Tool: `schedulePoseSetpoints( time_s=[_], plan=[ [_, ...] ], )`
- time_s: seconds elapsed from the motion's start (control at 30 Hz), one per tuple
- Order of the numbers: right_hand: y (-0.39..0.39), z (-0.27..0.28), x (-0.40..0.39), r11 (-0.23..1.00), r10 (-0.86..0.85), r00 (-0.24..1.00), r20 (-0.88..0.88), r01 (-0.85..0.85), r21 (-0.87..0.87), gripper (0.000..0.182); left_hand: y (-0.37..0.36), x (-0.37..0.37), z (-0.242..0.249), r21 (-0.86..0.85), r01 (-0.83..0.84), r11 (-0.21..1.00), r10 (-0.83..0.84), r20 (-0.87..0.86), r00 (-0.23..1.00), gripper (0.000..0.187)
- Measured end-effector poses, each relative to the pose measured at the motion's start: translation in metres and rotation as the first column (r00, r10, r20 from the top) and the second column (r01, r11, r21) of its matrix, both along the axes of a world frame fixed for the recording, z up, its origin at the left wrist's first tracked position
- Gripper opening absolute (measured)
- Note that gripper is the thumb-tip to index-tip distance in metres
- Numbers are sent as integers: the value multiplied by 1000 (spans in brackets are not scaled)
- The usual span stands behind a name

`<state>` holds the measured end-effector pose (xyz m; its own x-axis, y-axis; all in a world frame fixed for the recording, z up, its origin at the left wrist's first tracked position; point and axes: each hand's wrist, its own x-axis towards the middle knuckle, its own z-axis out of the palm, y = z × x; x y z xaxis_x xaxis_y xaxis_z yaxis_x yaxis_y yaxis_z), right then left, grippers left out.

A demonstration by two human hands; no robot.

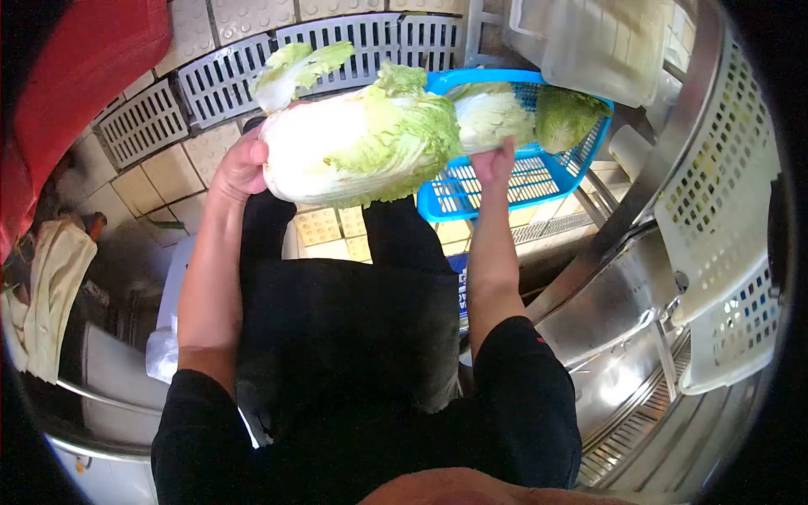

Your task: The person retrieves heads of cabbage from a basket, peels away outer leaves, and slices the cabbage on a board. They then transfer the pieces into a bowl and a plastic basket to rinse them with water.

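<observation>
A large napa cabbage [337, 147] lies sideways in front of me, its white base end in my left hand [244, 167], with the thumb on the near side. A loose outer leaf [299, 74] sticks up behind the base end. My right hand [495, 162] is by a second cabbage [490, 116] at the blue basket [433, 206]; its fingertips are partly hidden against the leaves, so a grip cannot be made out. Another greener cabbage [568, 118] lies in the basket's right end.
Grey drain grates [223, 80] cross the tiled floor. A red cover [84, 76] hangs at the upper left. Translucent containers [602, 46] stand at the upper right, white perforated baskets [715, 177] at the right. Beige cloth [59, 286] hangs at the left.
</observation>
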<state>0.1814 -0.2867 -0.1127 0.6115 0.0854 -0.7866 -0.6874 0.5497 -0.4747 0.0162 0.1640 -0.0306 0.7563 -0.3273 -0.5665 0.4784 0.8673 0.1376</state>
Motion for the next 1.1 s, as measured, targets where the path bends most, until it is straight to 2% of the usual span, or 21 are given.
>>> schedulePoseSetpoints(
  time_s=[0.1,0.2,0.3,0.33,0.43,0.53,0.6,0.63,0.77,0.8,0.83,0.87,0.9,0.93,1.03,1.07,1.1],
  plan=[
    [20,-40,3,901,269,963,15,-246,-357,69,-1,-11,-18,-4,-41,999,41,-9,999,107],
    [42,-34,5,825,378,923,77,-298,-481,71,-2,-9,-18,-15,-31,999,31,2,1000,108],
    [37,-41,5,827,353,932,82,-270,-493,71,1,-9,-18,26,2,1000,-2,14,1000,109],
    [31,-42,5,841,358,931,77,-286,-459,60,1,-7,-16,24,11,1000,-12,17,1000,109],
    [0,-53,0,977,121,989,-80,-133,-169,61,2,-4,-17,32,25,999,-26,12,1000,110],
    [-11,-73,-4,985,6,999,48,2,-173,65,7,-11,-22,52,50,997,-49,-30,998,109],
    [-19,-75,7,977,6,999,51,5,-213,65,15,-13,-21,91,113,989,-110,-44,993,107],
    [-19,-73,15,975,14,999,42,-5,-223,65,14,-16,-20,72,76,995,-74,-27,997,104],
    [-9,-42,41,948,90,996,-3,-87,-306,65,-6,-34,-3,31,-101,994,102,-23,995,92],
    [-4,-27,44,930,115,993,-14,-113,-350,65,-17,-33,10,-93,-237,967,239,9,971,88],
    [2,-13,44,905,134,991,-19,-130,-406,66,-27,-42,23,-125,-315,941,310,-62,949,85],
    [7,6,44,867,150,988,-22,-142,-477,66,-35,-51,27,-248,-318,915,308,-78,948,97],
    [4,24,39,818,171,985,-27,-157,-553,66,-33,-57,52,-232,-325,917,319,-63,946,99],
    [18,51,33,764,191,981,-27,-166,-623,66,-31,-59,79,-252,-394,884,398,-35,917,99],
    [41,122,-3,591,312,950,-27,-217,-777,66,2,-83,150,-198,-489,849,492,-36,870,90],
    [52,141,-15,576,378,926,-18,-251,-778,66,17,-96,165,-176,-497,850,503,-16,864,88],
    [80,168,-30,627,438,899,16,-293,-721,66,31,-116,174,-119,-513,850,514,-24,858,87]
  ],
)
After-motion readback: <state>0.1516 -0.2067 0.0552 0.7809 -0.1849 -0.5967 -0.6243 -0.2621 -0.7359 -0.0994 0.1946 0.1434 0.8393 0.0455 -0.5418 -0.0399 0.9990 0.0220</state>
